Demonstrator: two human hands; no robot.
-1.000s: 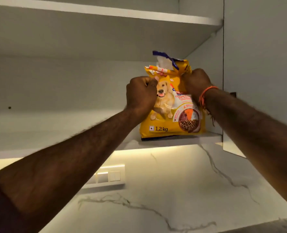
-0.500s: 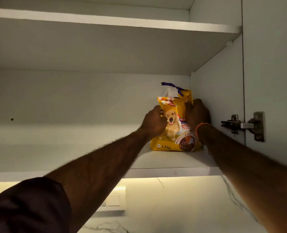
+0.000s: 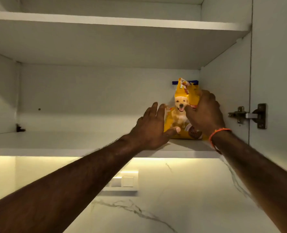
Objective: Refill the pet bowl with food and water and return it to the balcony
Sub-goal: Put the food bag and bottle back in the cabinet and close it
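The head view looks up into a white wall cabinet with its door (image 3: 274, 81) swung open to the right of the bag (image 3: 181, 105), a metal hinge (image 3: 247, 115) showing on the door's inner edge. The bag, yellow with a blue top edge, stands upright on the lower shelf (image 3: 72, 142), at the shelf's right end, close to the cabinet's side wall; a second shelf (image 3: 105, 21) runs above it. Below the bag's shelf a warm light strip glows over a white marble-look wall (image 3: 173, 199) with grey veins, and a switch plate (image 3: 124, 181) sits on that wall, down and left of the bag. The bag's front shows a golden puppy and a round picture of brown kibble; no writing on it can be read. The left hand (image 3: 153, 126) is spread with straight fingers beside the bag's left edge, thumb across its lower front, grasping nothing. The right hand (image 3: 205, 111), an orange band (image 3: 219, 133) at its wrist, lies with fingers loosely bent over the bag's right side, against it without a clear grip.
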